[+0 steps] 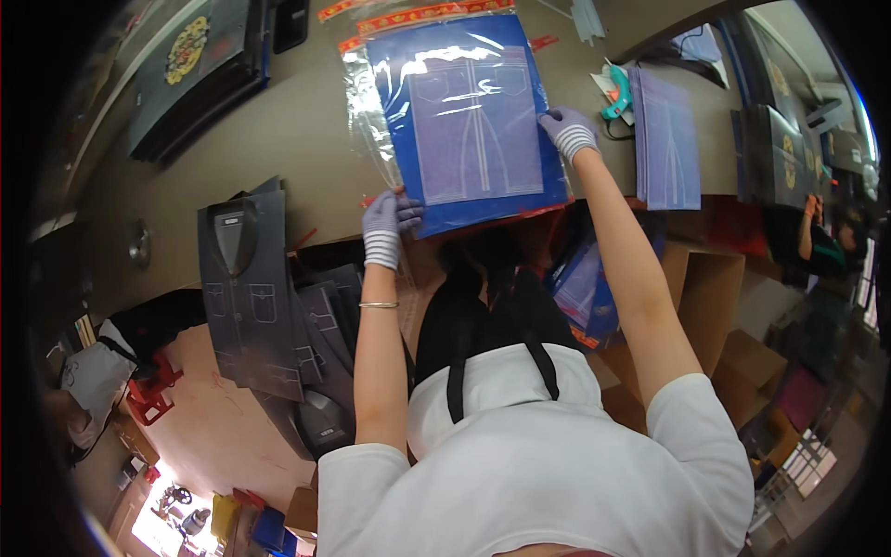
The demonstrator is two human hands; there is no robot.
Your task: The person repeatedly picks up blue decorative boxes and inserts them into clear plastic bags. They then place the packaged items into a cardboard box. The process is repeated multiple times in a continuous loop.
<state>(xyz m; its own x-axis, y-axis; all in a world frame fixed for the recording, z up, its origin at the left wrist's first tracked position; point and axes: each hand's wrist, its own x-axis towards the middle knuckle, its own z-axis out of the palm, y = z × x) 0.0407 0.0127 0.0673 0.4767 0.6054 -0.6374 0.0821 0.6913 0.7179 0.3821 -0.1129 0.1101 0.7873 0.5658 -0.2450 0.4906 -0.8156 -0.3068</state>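
A clear plastic bag [380, 139] with an orange patterned top strip lies on the table before me. Inside it are a blue sheet [394, 70] and a flat purple paper trousers shape [478, 130] with pale stitch lines. My left hand [390, 218], in a grey glove with a striped cuff, is closed on the bag's near left corner. On the bag's right edge, my right hand [568, 132], gloved the same way, grips with its fingertips. Part of each hand's fingers is hidden.
Purple trousers shapes [666, 139] are stacked at right, by a teal glue gun [616, 91]. Dark paper jackets [246, 278] overhang the table's near edge at left. Black printed folders [200, 70] and a phone [290, 23] lie far left. Cardboard boxes [710, 288] stand below right.
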